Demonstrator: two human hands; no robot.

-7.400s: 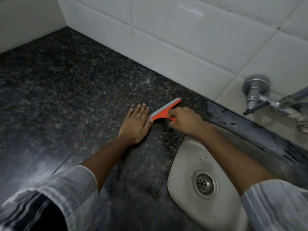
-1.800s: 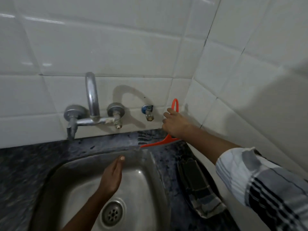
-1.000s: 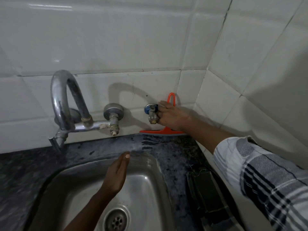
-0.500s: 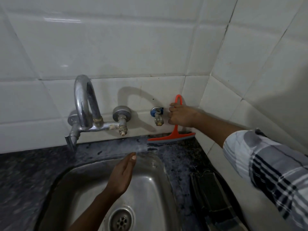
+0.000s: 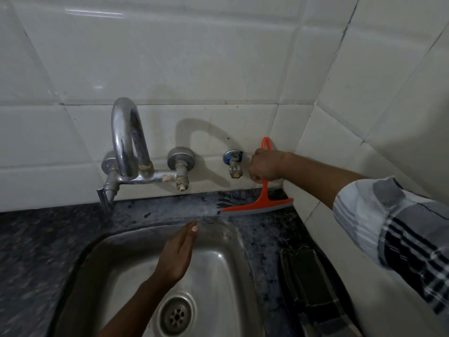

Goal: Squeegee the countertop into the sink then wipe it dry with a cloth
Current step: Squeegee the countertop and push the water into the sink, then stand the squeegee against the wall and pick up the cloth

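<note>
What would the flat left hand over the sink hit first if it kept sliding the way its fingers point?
Probably the steel sink's back rim, then the wet dark granite countertop; the left hand's height above it is unclear.

The orange plastic squeegee with a grey rubber blade (image 5: 258,205) stands handle-up, blade on the dark speckled stone countertop (image 5: 170,205) behind the stainless steel sink (image 5: 218,261). A dark striped cloth (image 5: 308,278) lies right of the sink.

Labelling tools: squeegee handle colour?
Orange handle, grey blade edge on the squeegee; head view.
</note>
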